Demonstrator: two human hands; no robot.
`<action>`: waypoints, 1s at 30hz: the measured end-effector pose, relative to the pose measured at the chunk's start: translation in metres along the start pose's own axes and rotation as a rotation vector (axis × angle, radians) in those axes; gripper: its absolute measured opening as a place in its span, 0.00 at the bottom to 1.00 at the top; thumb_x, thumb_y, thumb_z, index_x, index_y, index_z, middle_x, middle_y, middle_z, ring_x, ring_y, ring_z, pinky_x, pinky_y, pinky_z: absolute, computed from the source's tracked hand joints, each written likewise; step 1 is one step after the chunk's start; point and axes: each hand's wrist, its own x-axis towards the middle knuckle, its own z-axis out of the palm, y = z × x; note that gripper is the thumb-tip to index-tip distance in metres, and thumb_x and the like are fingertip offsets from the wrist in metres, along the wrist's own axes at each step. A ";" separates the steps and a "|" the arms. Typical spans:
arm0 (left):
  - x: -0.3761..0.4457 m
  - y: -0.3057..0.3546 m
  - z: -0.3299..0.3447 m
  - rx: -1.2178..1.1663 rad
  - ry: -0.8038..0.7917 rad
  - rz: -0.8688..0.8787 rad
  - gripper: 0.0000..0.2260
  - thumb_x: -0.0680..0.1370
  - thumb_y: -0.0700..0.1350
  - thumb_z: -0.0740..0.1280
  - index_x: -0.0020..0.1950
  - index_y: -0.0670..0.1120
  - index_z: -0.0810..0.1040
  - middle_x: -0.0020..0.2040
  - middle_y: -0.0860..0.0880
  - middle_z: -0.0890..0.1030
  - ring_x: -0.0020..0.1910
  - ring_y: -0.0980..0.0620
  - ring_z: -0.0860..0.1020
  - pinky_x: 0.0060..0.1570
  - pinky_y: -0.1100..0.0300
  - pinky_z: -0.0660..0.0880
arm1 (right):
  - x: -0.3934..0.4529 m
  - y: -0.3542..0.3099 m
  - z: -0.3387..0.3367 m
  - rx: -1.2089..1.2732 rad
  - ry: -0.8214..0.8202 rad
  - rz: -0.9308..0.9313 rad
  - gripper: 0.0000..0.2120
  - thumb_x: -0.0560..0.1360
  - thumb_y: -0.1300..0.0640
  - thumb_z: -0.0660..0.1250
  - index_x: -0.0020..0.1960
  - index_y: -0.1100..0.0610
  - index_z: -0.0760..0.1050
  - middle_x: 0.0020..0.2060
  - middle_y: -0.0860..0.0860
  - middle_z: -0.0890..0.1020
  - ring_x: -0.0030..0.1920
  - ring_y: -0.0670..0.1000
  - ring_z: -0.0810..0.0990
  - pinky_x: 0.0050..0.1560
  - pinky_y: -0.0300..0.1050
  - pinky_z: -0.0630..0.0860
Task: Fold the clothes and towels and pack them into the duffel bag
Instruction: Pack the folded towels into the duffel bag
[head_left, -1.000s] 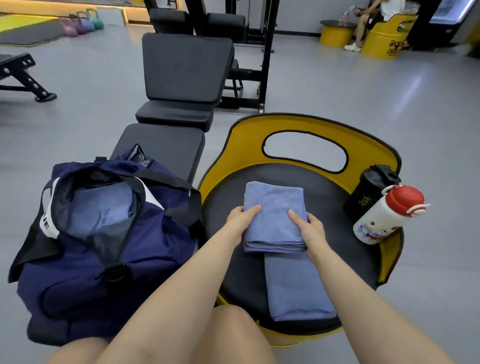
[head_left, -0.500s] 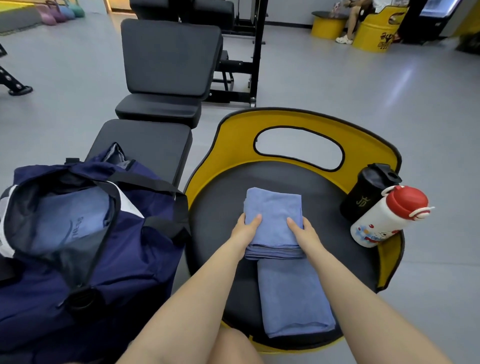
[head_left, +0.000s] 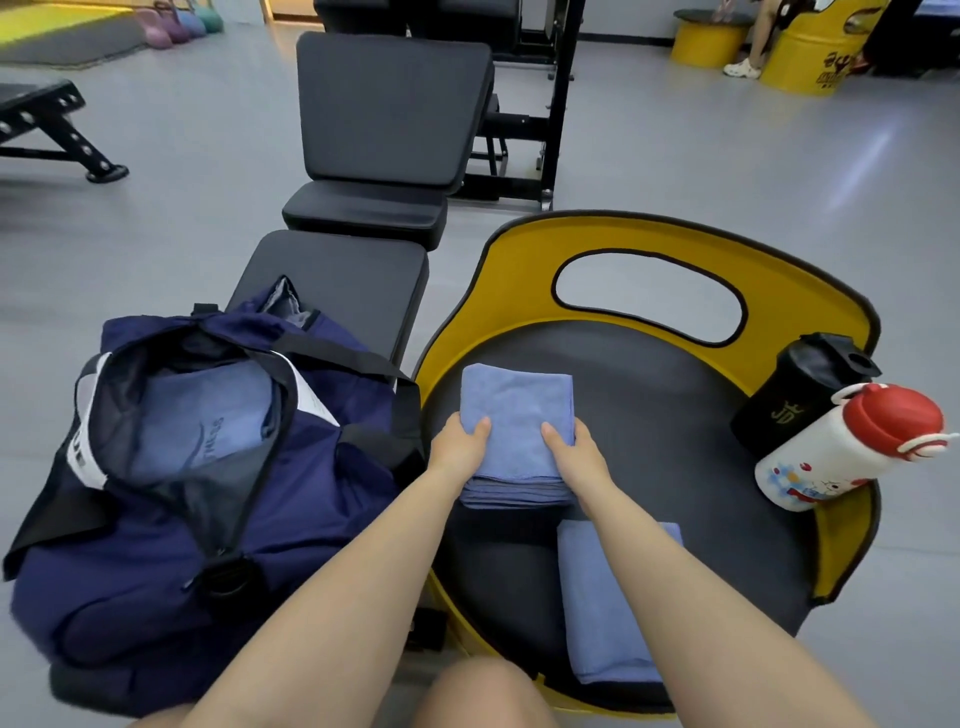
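Prob. gym: weight bench (head_left: 387, 111), kettlebells (head_left: 179, 23).

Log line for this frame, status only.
both hands grip folded blue towel | on yellow chair | second towel waits | duffel bag open

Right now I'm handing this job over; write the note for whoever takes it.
Left hand and right hand each grip a side of the folded towel, thumbs on top, over the seat.
A second folded towel lies on the seat nearer you.
Duffel bag sits to the left, unzipped, with a blue garment already inside.
Done: both towels folded, one garment packed.
Left: put the held towel in the bag, then the second.
Two bottles stand at the seat's right edge.
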 end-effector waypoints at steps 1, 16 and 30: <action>0.000 -0.001 -0.005 0.006 0.016 -0.003 0.19 0.81 0.51 0.58 0.69 0.43 0.68 0.64 0.43 0.75 0.60 0.44 0.74 0.51 0.58 0.70 | 0.000 -0.002 0.005 -0.003 -0.007 0.001 0.23 0.79 0.44 0.60 0.72 0.48 0.63 0.63 0.49 0.75 0.61 0.53 0.74 0.64 0.52 0.71; -0.011 0.006 -0.035 0.061 0.181 -0.030 0.19 0.80 0.45 0.61 0.69 0.38 0.65 0.66 0.41 0.68 0.59 0.44 0.74 0.51 0.56 0.71 | -0.008 -0.022 0.034 -0.165 0.127 -0.066 0.25 0.77 0.45 0.63 0.70 0.55 0.65 0.62 0.53 0.74 0.61 0.56 0.74 0.54 0.48 0.71; -0.022 0.028 -0.034 -0.132 0.105 -0.020 0.18 0.76 0.49 0.67 0.61 0.44 0.66 0.58 0.45 0.74 0.55 0.46 0.75 0.51 0.54 0.74 | -0.020 -0.031 0.024 -0.193 0.116 -0.140 0.22 0.77 0.58 0.65 0.70 0.55 0.67 0.63 0.53 0.75 0.62 0.55 0.74 0.55 0.45 0.71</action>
